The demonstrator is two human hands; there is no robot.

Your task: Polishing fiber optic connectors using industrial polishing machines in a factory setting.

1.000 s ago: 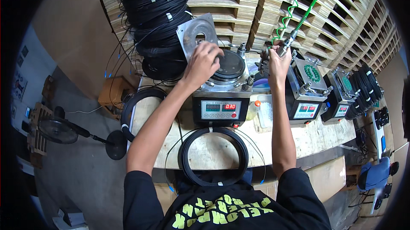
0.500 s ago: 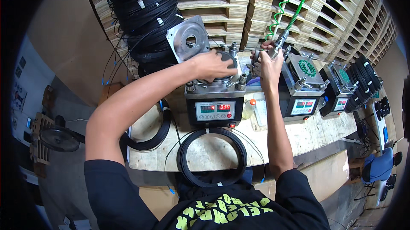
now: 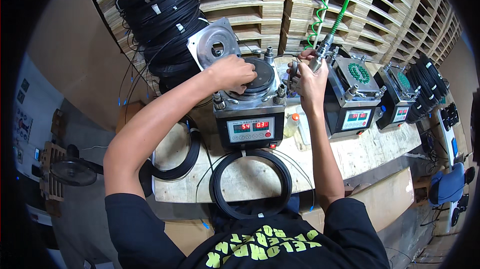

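A polishing machine (image 3: 251, 135) with a lit front panel stands before me, a dark round plate (image 3: 261, 73) on its top. Over the left part of that plate is my left hand (image 3: 233, 73), fingers curled inward and their tips partly hidden; whether anything is in them I cannot make out. Right of the plate, my right hand (image 3: 314, 80) is wrapped round a metal air gun (image 3: 320, 59), joined to a green hose (image 3: 345, 9). Behind my left hand a square metal plate with a central hole (image 3: 214, 44) leans tilted.
A black cable coil (image 3: 216, 189) hangs at the table's front edge; another coil (image 3: 187, 161) lies left. Tall stacked coils (image 3: 155, 19) rise behind. Two more machines (image 3: 357, 99) (image 3: 400, 94) stand right. A small orange-capped bottle (image 3: 291, 125) sits beside the near machine.
My left hand has moved left across the round plate, uncovering much of it, and its fingers have curled in. My right hand still holds the air gun. The panel digits have changed.
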